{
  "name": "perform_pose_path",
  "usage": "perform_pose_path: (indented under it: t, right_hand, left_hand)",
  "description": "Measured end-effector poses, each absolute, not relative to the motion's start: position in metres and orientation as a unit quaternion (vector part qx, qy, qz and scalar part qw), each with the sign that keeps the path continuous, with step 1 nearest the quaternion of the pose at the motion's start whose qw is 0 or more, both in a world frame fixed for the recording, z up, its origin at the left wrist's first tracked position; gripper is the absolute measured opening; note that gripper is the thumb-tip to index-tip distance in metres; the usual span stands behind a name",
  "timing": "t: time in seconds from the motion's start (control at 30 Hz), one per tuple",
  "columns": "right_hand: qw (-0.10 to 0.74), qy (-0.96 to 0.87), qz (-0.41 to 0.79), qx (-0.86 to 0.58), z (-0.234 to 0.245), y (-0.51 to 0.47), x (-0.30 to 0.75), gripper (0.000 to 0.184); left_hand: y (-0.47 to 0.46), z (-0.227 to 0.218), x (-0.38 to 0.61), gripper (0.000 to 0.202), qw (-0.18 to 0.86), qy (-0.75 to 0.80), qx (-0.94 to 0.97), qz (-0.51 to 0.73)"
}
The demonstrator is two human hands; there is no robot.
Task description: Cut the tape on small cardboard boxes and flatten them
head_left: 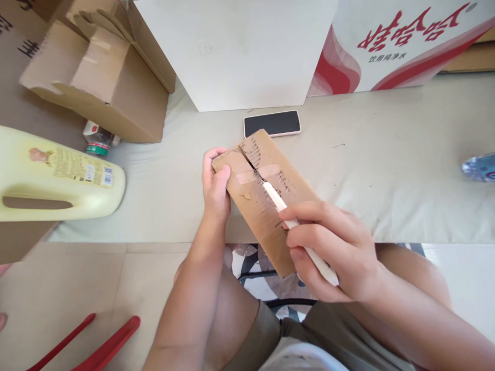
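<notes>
A: Any writing?
B: Red Chinese characters, upside down, on the carton (406,46) behind the smartphone (272,123)
A: The hands?
B: Just before the smartphone, left hand (215,183) pinches a corrugated cardboard strip (255,206); right hand (332,252), fingers wrapped tight, grips a white knife (275,200)

On my feed the worktop (386,206) is a pale, cloth-like surface. Along its far edge stand a plain white box (240,51) and, to its right, a white carton with red print (402,46); a dark-screened phone (272,123) lies flat just in front of the white box. At the far left corner sits an open brown cardboard box (108,87) with a small green-capped bottle (98,143) against it. A yellow jug (58,175) lies on its side at the left edge, and a clear bottle (479,166) at the right edge.
</notes>
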State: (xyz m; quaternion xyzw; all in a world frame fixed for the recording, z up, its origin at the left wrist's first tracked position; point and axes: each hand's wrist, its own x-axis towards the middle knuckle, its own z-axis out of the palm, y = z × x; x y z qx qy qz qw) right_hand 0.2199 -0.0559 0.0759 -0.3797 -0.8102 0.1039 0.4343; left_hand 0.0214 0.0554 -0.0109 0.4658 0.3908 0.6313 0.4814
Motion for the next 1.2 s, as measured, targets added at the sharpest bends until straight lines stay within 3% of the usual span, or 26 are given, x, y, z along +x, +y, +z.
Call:
perform_pose_path:
  t: [0.8, 1.2]
  right_hand:
    - [0.444, -0.752, 0.182, -0.451, 0.081, -0.054, 0.218, 0.017]
    - [0.5, -0.734, 0.176, -0.426, 0.077, -0.055, 0.221, 0.02]
  left_hand:
    - [0.057, -0.013, 0.02, 0.058, 0.484, 0.397, 0.461, 0.629]
    - [0.058, -0.018, 0.018, 0.053, 0.466, 0.388, 0.493, 0.624]
